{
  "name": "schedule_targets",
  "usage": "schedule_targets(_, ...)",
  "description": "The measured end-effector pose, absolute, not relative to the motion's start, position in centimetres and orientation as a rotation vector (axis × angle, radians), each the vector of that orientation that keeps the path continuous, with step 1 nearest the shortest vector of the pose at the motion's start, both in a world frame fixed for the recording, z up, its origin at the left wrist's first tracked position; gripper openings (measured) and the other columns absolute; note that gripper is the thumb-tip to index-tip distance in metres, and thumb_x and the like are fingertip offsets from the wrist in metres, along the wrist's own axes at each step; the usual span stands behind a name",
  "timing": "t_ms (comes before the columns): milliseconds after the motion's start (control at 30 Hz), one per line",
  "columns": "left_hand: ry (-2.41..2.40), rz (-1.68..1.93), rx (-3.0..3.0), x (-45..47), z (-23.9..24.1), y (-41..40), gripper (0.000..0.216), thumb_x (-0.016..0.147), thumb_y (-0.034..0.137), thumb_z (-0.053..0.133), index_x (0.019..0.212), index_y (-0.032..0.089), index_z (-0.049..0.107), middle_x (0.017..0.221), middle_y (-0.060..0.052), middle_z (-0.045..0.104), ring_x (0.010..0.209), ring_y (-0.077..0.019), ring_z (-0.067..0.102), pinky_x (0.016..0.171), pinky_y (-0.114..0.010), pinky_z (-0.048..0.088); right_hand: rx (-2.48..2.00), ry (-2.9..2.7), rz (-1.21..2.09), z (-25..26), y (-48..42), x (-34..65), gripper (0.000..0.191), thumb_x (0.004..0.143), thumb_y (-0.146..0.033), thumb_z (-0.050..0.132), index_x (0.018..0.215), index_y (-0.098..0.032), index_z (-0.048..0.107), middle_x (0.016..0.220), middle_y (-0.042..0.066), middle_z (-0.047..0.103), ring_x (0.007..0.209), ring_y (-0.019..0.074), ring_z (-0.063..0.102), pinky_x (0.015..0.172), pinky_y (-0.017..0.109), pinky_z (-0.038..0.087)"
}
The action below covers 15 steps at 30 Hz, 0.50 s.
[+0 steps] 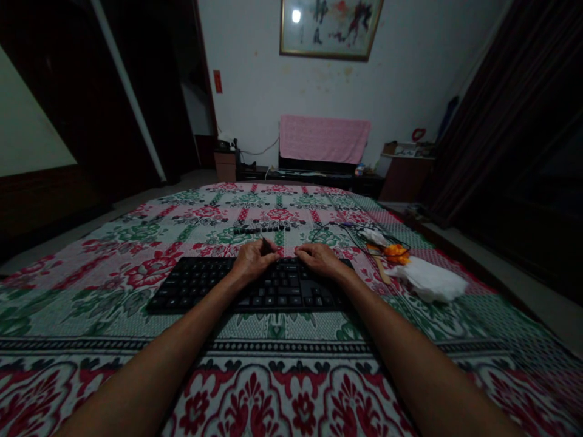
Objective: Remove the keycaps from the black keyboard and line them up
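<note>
A black keyboard [200, 282] lies on the patterned cloth under both of my hands. My left hand [255, 260] is closed over its far middle part, with a thin dark object [266, 245] showing at the fingers; its kind is unclear. My right hand [320, 260] rests at the far edge, right of the middle, thumb and fingers drawn together; anything between them is hidden. Beyond the keyboard, several small black keycaps [262, 230] stand in a row on the cloth.
To the right lie a crumpled white tissue [432, 280], an orange bundle [397, 253], a flat wooden stick [381, 270] and a black cable [364, 247]. The flowered cloth [277, 331] covers the whole surface. A pink towel [324, 138] hangs by the far wall.
</note>
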<state>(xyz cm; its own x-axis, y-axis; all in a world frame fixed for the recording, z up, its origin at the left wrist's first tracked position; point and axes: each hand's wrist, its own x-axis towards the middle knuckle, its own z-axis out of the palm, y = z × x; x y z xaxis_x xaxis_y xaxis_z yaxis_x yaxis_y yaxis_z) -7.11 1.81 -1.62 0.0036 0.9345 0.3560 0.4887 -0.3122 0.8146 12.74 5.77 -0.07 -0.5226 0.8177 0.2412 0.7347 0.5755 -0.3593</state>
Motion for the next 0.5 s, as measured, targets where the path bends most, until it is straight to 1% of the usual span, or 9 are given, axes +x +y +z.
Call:
schedule_targets(233,1.613,1.193,1.999,-6.72,-1.09,1.73,0.015,0.069,0.031,0.058,0.078,0.019,0.06,0.07,-0.001,0.065,0.067,-0.0161,0.059,0.064,-0.026,0.043,-1.237,-2.446,0.252,-0.34,5.87,12.75,0.031,0.084,-0.03,0.039,0.082,-0.02,0.068,0.08,0.002,0.068,0.071,0.0142,0.058,0.059,0.022,0.033)
schedule_targets(500,1.766,1.134,2.024,-6.58,-0.59,1.73,0.017,0.069,0.033,0.058,0.078,0.019,0.062,0.071,-0.003,0.066,0.07,-0.0191,0.061,0.064,-0.028,0.042,-1.234,-2.457,0.238,-0.31,5.86,12.67,0.032,0.085,-0.03,0.039,0.085,-0.02,0.069,0.082,0.003,0.069,0.072,0.0148,0.058,0.06,0.022,0.034)
